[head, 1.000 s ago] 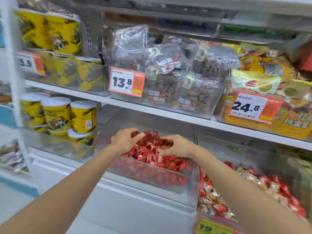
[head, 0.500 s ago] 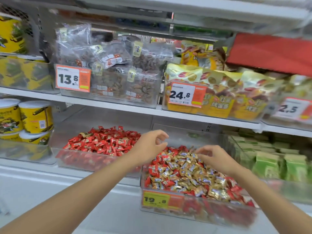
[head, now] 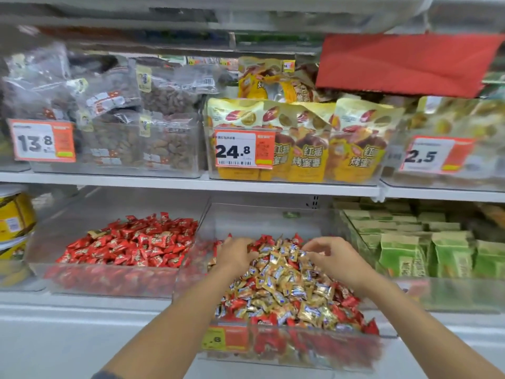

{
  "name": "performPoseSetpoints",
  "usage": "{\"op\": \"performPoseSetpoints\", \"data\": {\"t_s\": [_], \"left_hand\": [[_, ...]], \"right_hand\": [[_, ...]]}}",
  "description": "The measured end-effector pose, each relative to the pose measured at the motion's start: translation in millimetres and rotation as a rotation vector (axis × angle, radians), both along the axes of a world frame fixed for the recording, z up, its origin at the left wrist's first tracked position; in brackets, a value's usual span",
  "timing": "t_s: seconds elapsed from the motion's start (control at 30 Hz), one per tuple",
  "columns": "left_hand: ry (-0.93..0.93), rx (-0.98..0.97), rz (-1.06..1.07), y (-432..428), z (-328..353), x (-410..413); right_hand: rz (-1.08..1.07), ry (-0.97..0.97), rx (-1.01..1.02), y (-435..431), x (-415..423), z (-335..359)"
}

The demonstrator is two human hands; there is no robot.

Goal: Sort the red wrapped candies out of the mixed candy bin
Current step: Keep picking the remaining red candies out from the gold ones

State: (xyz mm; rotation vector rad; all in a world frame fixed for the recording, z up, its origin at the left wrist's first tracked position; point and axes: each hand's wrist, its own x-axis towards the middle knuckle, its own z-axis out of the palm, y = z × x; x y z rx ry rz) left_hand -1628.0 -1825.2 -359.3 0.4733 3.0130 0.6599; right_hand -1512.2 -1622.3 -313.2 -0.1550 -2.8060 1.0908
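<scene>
View from my head, looking down at the lower shelf (head: 68, 321). The mixed candy bin (head: 314, 351), a clear tray whose long axis runs from its front wall away from me to the back of the shelf, stands directly ahead, and both of my forearms reach over its front wall. My left grip (head: 235, 255) rests on the back-left of the heap, fingers curled down among the wrappers with their tips hidden, so I cannot tell whether it grasps a piece. My right grip (head: 332, 258) hovers at the back-right, fingers bent and thumb close to the forefinger just above the heap; whether it pinches anything I likewise cannot tell. The gold wrapped candies (head: 276, 277) fill the middle of the pile. The red wrapped candies (head: 345, 303) lie mainly around them: a band along the front and right edges, nearer to me than either grip and under my right forearm, and a few at the back rim between the two grips. The pieces lie at all angles, with no shared long axis. The neighbouring bin of red candies (head: 109, 280) stands just beside the mixed bin on its left, so my left grip is the nearer to it, and I judge that the sorted pieces belong there.
</scene>
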Motion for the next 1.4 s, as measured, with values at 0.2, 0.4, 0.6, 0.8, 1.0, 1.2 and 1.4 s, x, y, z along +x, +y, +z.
{"op": "performPoseSetpoints", "data": {"t_s": [0.2,0.4,0.6,0.8,1.0,1.2,1.4], "left_hand": [[0.056,0.185,0.082,-5,-1,-8],[0.052,0.525,0.098,-14,10,7],[0.091,0.626,0.153,-29,18,28],[0.080,0.727,0.194,-32,18,33],[-0.006,0.702,0.224,-24,12,25],[-0.027,0.570,0.101,-6,9,4],[-0.134,0.243,0.014,6,-13,-27]], "right_hand": [[0.015,-0.011,-0.006,-1,-6,0],[-0.002,-0.016,-0.061,-6,-13,8],[0.092,-0.048,0.045,-34,-68,-2],[0.260,-0.249,0.307,-58,-124,-29],[0.279,-0.353,0.373,-40,-117,-29],[0.271,-0.274,0.233,-30,-90,-24],[0.189,-0.136,-0.048,-12,-56,-17]]}}
